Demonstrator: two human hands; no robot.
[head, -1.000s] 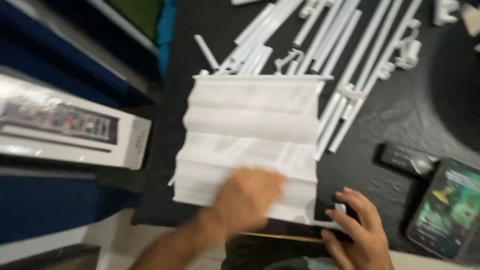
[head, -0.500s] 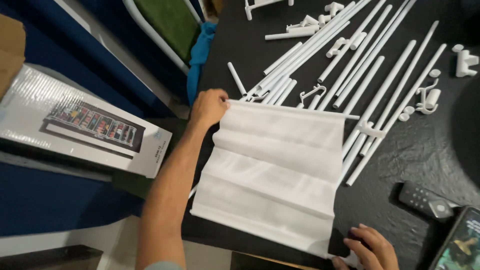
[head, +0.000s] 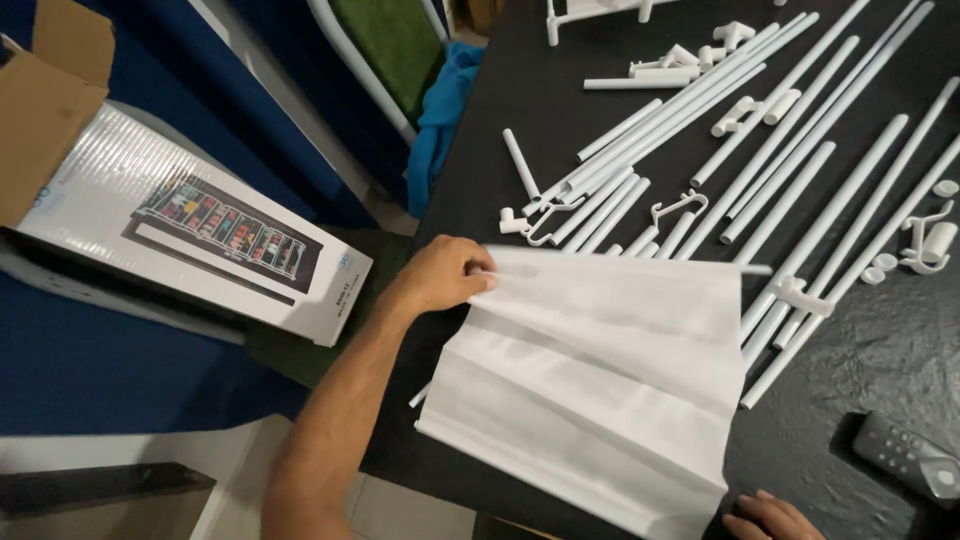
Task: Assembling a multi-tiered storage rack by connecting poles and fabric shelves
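White fabric: a folded, pleated sheet of white cloth (head: pixel 600 390) lies spread on the black desk (head: pixel 500 120), its near edge by the desk's front edge and its far edge lifted over the white tubes.
Left grip: my left hand (head: pixel 440 275) is clenched on the sheet's far left corner, pinching the cloth between thumb and fingers and raising that edge off the desk.
Right grip: my right hand (head: pixel 770 515) shows only in part at the bottom of the frame, lying at the sheet's near right corner; I cannot tell whether it grasps the cloth or just rests against it.
White tubes: a spread of long white tubes (head: pixel 760 150) lies slantwise across the desk beyond the sheet, some tucked under its lifted edge.
Small fittings: white plastic connectors (head: pixel 930 245) and clips are scattered among the tubes, to the right and at the far side.
Remote: a dark remote control (head: pixel 905 455) lies on the desk just right of the sheet.
Box: an opened cardboard box (head: pixel 190 225) with a printed picture sits to the left, off the desk.
Blue cloth: a bright blue cloth (head: pixel 440 120) hangs by the desk's left edge.
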